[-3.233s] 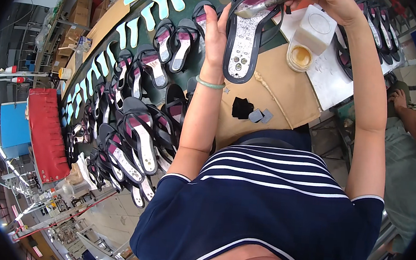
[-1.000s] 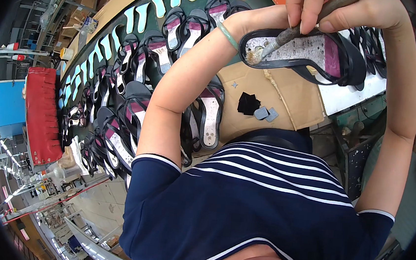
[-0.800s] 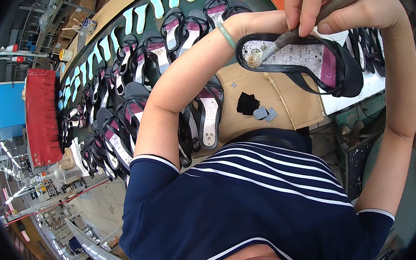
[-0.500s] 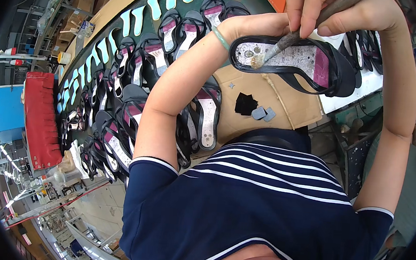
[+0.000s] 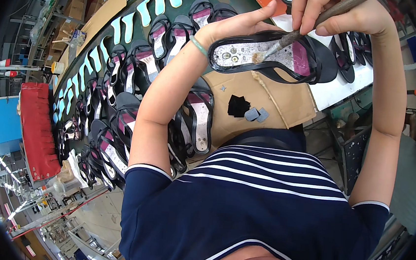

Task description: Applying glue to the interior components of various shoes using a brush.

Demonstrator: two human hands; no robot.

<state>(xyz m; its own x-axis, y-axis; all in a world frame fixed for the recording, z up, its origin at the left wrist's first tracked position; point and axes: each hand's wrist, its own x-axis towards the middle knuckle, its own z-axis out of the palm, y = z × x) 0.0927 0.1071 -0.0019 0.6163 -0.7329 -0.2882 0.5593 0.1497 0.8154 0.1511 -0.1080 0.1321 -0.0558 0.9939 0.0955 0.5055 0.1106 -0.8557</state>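
Note:
A black sandal (image 5: pixel 237 54) with a speckled white footbed and a purple patch is held up in front of me. My left hand (image 5: pixel 239 25) supports it from its far side, thumb stretched out above the edge; the other fingers are mostly hidden behind the sandal. Pinched between the thumb and fingers of my right hand (image 5: pixel 334 17) is a brush (image 5: pixel 289 39) with a dark, stained handle. Its brownish tip touches the footbed near the middle, where a wet-looking smear shows.
Several similar sandals (image 5: pixel 200 122) crowd the green table at left, behind them a row of light blue insoles (image 5: pixel 142 16). Below the held sandal lies cardboard (image 5: pixel 274 103) with black patches (image 5: pixel 238 106) and grey pads (image 5: pixel 251 114). More sandals (image 5: pixel 343 57) lie on a white surface at right.
The sandal and both hands have shifted left. The brush tip has moved along the footbed from the round end toward the middle, and my left thumb now sticks out.

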